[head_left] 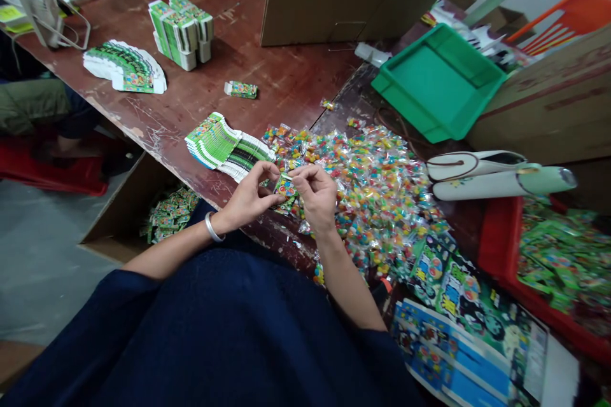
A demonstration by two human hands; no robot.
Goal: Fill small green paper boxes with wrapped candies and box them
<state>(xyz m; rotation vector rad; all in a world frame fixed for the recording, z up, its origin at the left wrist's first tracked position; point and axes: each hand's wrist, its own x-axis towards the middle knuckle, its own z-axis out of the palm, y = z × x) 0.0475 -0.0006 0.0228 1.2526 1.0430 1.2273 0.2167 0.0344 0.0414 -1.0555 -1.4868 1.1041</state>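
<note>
Between my two hands is a small green printed candy box (285,187), held upright above the table edge. My left hand (255,194), with a silver bangle at the wrist, grips its left side between thumb and fingers. At the box's top right, the fingers of my right hand (315,194) are pinched together. Just beyond my left hand lies a fanned stack of flat green and white boxes (229,146). A wide heap of clear sachets of colourful candy (377,184) spreads to the right of my right hand.
A lone box (241,89), bundled boxes (181,32) and another fan of flat boxes (126,67) lie farther back. A green tray (439,82) and large carton (353,0) stand behind. Filled boxes lie in a carton (114,216) below the edge; a red crate (501,248) is at right.
</note>
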